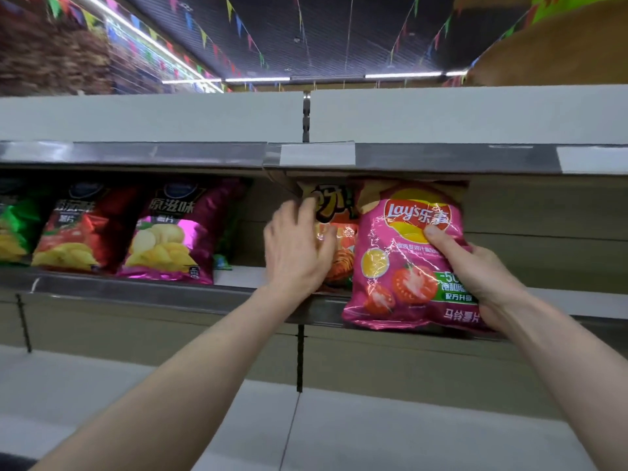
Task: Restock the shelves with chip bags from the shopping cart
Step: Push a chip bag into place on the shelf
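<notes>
My right hand (475, 277) grips a pink Lay's tomato chip bag (397, 263) by its right side, thumb across the front. The bag stands at the front lip of the middle shelf (238, 277), its bottom hanging over the edge. My left hand (295, 246) rests with fingers spread against an orange chip bag (336, 229) that stands just left of and behind the pink bag. The shopping cart is out of sight.
Further left on the same shelf stand a purple bag (170, 232), a red bag (73, 229) and a green bag (13, 226). The shelf above (441, 158) hangs low over the bag tops. A lower shelf (339, 430) lies below my arms.
</notes>
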`<state>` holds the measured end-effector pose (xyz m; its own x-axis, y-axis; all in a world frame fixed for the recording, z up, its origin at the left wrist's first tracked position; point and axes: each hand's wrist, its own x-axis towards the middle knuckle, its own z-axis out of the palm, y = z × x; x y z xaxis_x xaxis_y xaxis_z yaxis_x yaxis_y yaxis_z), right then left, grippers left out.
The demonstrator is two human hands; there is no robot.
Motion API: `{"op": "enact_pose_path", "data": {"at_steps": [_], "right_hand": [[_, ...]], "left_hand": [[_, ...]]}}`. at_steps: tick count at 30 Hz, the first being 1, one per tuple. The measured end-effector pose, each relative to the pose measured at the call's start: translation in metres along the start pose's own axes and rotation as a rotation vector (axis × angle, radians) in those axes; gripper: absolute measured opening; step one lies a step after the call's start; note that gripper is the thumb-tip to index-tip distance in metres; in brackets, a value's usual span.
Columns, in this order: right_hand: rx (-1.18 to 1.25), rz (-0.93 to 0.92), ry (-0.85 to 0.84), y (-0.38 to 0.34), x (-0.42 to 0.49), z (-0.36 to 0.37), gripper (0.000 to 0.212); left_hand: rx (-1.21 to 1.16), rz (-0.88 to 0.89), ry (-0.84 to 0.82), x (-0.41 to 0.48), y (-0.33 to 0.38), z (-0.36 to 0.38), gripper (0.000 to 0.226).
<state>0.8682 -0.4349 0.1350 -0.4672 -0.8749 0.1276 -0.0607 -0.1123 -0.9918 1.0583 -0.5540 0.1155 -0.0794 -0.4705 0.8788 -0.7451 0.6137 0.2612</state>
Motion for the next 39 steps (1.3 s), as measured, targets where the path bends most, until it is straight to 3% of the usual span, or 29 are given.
{"op": "enact_pose_path", "data": {"at_steps": [2, 4, 6, 8, 11, 12, 13, 15, 20, 24, 28, 30, 35, 39], "right_hand": [[0.001, 0.006, -0.008, 0.0, 0.0, 0.0, 0.061], [0.003, 0.013, -0.012, 0.001, -0.001, 0.001, 0.06], [0.007, 0.02, -0.007, 0.002, -0.002, 0.002, 0.06], [-0.004, 0.018, 0.001, 0.001, -0.003, 0.002, 0.06], [-0.017, 0.005, 0.017, -0.004, -0.005, 0.0, 0.062], [-0.018, 0.0, 0.023, -0.006, -0.006, -0.001, 0.061], [-0.016, -0.001, 0.028, -0.006, -0.007, -0.002, 0.06], [-0.003, 0.003, 0.032, -0.006, -0.011, -0.003, 0.056], [0.044, 0.008, 0.095, -0.008, -0.024, -0.015, 0.055], [0.021, -0.002, 0.163, -0.012, -0.026, -0.045, 0.049], [-0.062, 0.011, 0.189, -0.016, -0.011, -0.076, 0.05], [-0.086, 0.036, 0.19, -0.017, 0.003, -0.092, 0.051], [-0.135, 0.09, 0.123, -0.016, 0.048, -0.122, 0.04], [-0.131, 0.108, 0.004, -0.014, 0.087, -0.122, 0.039]], "left_hand": [[0.1, 0.22, -0.091, 0.002, 0.003, 0.002, 0.055], [0.194, 0.231, -0.334, -0.002, 0.006, 0.004, 0.059], [0.255, 0.21, -0.409, -0.003, 0.004, 0.009, 0.06], [0.224, 0.22, -0.404, -0.001, 0.004, 0.008, 0.056], [0.011, 0.243, -0.096, -0.001, 0.011, 0.0, 0.051], [-0.117, 0.208, -0.01, -0.002, 0.018, -0.005, 0.047], [-0.246, 0.156, -0.031, -0.004, 0.026, -0.01, 0.044], [-0.385, 0.055, -0.225, -0.008, 0.043, -0.017, 0.043], [-0.649, -0.172, -0.625, -0.011, 0.078, -0.028, 0.069], [-0.865, -0.276, -0.744, -0.01, 0.109, -0.028, 0.083], [-0.854, -0.514, -0.903, 0.003, 0.147, -0.001, 0.094], [-0.854, -0.567, -0.975, 0.011, 0.161, 0.016, 0.086], [-0.86, -0.667, -1.015, 0.024, 0.176, 0.06, 0.04], [-0.874, -0.793, -0.938, 0.035, 0.169, 0.094, 0.039]]}}
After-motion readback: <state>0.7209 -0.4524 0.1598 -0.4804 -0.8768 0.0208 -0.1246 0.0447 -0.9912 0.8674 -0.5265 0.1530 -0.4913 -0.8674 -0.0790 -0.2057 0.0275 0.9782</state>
